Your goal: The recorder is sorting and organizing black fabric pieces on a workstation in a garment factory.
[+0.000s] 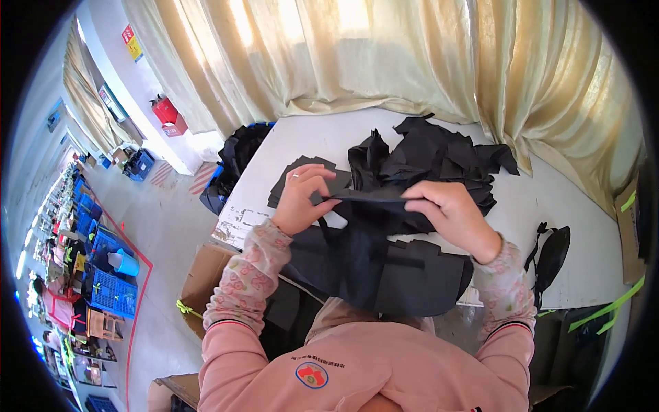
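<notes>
Between my two hands a black fabric piece (371,200) is stretched along its folded upper edge, its lower part hanging over the table's near side. My left hand (307,199) pinches the left end between thumb and fingers; a ring shows on one finger. At the right end, my right hand (449,214) grips the edge with thumb on top. Flat dark panels (422,271) lie at the near edge, close to my body. Behind my left hand is a stack of dark grey panels (302,168). A heap of crumpled black fabric (439,154) rises beyond my hands.
The white table (549,206) reaches back to beige curtains (384,55). A black pouch with a strap (552,254) lies at the right. Cardboard boxes (206,275) stand near my left side. On the left floor are blue crates (113,292) and a blue bin of black fabric (240,154).
</notes>
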{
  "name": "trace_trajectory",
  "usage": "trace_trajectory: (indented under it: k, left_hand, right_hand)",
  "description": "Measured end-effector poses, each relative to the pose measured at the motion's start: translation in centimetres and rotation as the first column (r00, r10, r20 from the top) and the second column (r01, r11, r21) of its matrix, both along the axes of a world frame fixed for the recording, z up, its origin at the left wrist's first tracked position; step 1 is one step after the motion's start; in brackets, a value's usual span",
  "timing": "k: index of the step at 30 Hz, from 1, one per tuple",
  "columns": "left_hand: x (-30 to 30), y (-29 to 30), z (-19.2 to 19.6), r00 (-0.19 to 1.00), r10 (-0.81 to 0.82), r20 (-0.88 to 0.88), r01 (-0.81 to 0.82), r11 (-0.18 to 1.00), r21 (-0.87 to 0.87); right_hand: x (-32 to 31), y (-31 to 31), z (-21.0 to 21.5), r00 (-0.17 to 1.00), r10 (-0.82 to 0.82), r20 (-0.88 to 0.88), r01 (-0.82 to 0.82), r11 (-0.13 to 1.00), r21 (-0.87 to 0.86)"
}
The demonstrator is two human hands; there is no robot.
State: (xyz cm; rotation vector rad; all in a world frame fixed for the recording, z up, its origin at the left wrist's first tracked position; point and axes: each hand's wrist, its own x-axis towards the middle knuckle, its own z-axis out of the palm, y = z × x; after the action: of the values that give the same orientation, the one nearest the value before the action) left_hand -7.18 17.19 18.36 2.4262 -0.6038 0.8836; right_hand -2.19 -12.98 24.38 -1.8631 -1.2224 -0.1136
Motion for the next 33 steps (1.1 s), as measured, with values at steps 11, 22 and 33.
trace_trajectory:
  k: [11, 22, 33]
  left_hand:
    - [-3.9, 5.3, -4.5, 0.808, -0.014, -0.59, 0.0, 1.0, -0.023]
    - [-4.9, 8.1, -5.6, 0.319, -0.388, -0.865, -0.05, 0.904, -0.424]
    - [1.2, 7.0, -9.4, 0.433, -0.003, -0.902, 0.175, 0.981, 0.081]
  right_hand:
    - [-4.7, -8.4, -0.4, 0.844, 0.133, -0.52, -0.221, 0.969, -0.112]
    - [-6.4, -13.9, -7.9, 0.545, -0.003, -0.838, -0.139, 0.986, -0.094]
    - [-3.5, -13.5, -17.3, 0.747, -0.385, -0.541, 0.206, 0.909, -0.362]
